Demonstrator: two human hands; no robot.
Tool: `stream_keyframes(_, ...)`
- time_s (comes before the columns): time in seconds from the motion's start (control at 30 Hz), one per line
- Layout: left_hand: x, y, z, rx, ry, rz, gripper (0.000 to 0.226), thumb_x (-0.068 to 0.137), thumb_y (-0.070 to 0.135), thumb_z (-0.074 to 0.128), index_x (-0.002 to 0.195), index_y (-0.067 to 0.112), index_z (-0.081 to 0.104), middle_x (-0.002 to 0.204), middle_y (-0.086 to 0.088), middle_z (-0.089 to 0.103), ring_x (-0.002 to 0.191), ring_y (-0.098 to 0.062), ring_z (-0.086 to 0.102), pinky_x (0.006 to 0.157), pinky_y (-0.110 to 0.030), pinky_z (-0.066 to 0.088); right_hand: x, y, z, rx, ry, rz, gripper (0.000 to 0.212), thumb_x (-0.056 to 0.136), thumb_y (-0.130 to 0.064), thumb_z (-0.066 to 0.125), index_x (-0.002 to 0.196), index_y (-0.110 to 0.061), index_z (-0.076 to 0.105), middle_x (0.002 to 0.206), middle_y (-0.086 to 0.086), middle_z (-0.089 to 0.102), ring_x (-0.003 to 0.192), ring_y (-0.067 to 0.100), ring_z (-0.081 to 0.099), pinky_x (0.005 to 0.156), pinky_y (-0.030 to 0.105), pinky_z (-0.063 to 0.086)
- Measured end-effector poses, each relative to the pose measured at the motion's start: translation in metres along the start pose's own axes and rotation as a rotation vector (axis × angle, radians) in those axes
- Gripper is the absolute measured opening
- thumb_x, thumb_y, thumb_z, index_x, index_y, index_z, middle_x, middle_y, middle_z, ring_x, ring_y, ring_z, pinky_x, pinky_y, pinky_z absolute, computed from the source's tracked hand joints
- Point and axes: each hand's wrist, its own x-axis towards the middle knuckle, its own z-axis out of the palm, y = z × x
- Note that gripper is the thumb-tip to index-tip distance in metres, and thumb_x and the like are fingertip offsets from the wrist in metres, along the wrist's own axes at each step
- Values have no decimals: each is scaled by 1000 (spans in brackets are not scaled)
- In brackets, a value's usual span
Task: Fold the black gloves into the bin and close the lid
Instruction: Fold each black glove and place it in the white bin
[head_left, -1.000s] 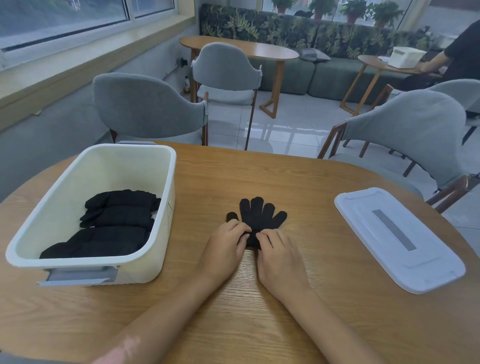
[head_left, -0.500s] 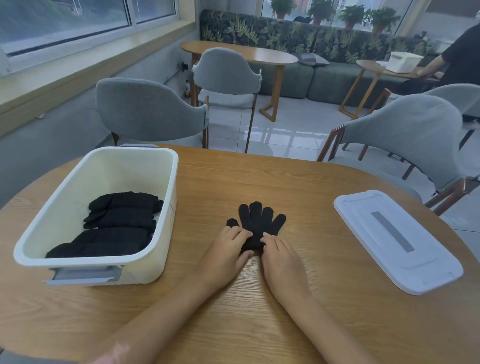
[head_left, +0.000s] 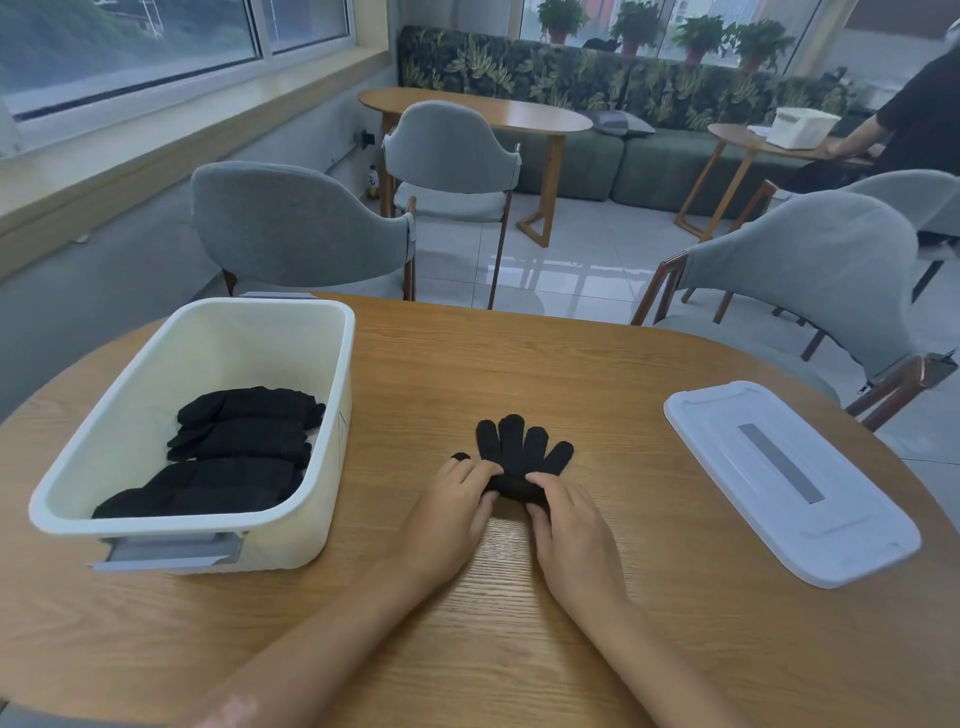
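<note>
A black glove (head_left: 519, 452) lies on the wooden table (head_left: 467, 597), its fingers spread and pointing away from me. Its cuff end is rolled up into a thick fold under my fingertips. My left hand (head_left: 452, 504) pinches the left side of that roll and my right hand (head_left: 566, 525) pinches the right side. The white bin (head_left: 332, 415) stands open at the left with several folded black gloves (head_left: 228, 452) inside. Its white lid (head_left: 789, 478) lies flat on the table at the right.
Grey chairs (head_left: 301, 228) stand behind the table, another (head_left: 810, 270) at the right. Farther back are a second wooden table (head_left: 483, 111), a green sofa and a person (head_left: 919, 114) at a small side table.
Both hands have pushed forward and the glove's cuff end has rolled up toward its fingers, so less of the glove lies flat.
</note>
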Motion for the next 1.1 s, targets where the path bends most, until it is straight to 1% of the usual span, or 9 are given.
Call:
stream_keyframes(0.2,16,-5,0,-70,0,-129,17,101,24,58,117,24,61,106,10,65,101,-5,52,80,-16,39,23,2,-4,114,-48,149,17,100,-27,56,116,-26,59,98,-13,62,94,7,56,77,26,47)
stream_keyframes(0.3,28,-7,-1,-102,-33,-205,16,100,29,57,116,29,59,104,10,65,98,-5,55,83,-24,48,39,4,-6,146,-103,224,9,100,-31,55,108,-29,58,92,-11,65,89,10,60,76,33,51)
stream_keyframes(0.47,42,-7,-4,-89,-54,-227,24,100,33,59,123,25,59,109,8,68,102,-11,60,84,-29,50,61,1,-10,119,-163,310,11,97,-30,60,105,-22,63,86,-8,66,81,11,62,74,34,53)
stream_keyframes(0.57,46,-7,-3,-70,-40,-217,24,98,31,64,119,22,63,108,7,70,101,-11,63,82,-25,49,65,-2,-7,54,-168,311,16,96,-31,61,108,-21,63,94,-5,66,88,16,63,77,35,53)
stream_keyframes(0.63,47,-5,0,-33,-15,-211,24,95,31,67,118,22,62,112,8,66,102,-11,62,83,-24,48,63,-2,-3,26,-138,313,26,96,-29,61,120,-20,59,107,-2,64,101,19,60,83,35,52)
stream_keyframes(0.73,46,-4,3,-26,37,-203,25,92,27,70,115,25,60,116,10,52,98,-9,59,82,-25,52,53,-3,1,-107,-16,198,40,94,-25,65,132,-18,54,117,-1,56,106,19,55,83,32,51)
stream_keyframes(0.83,43,-4,6,-3,46,-125,18,92,20,69,109,25,63,114,11,50,101,-6,55,86,-22,50,45,-2,2,-254,92,-97,31,87,-10,68,117,-16,62,108,-2,58,95,18,54,77,32,49)
stream_keyframes(0.93,41,-6,10,36,50,-77,16,95,18,64,110,22,68,110,10,57,103,-7,53,88,-21,46,36,1,5,-277,58,-294,29,87,-3,59,114,-13,66,111,-1,62,101,19,57,84,31,48)
stream_keyframes(1.1,40,-10,8,35,33,-33,20,97,18,62,115,20,70,109,8,61,101,-9,52,88,-22,45,29,7,13,-376,-10,-276,51,77,3,71,128,-3,64,130,11,65,124,25,60,103,35,49)
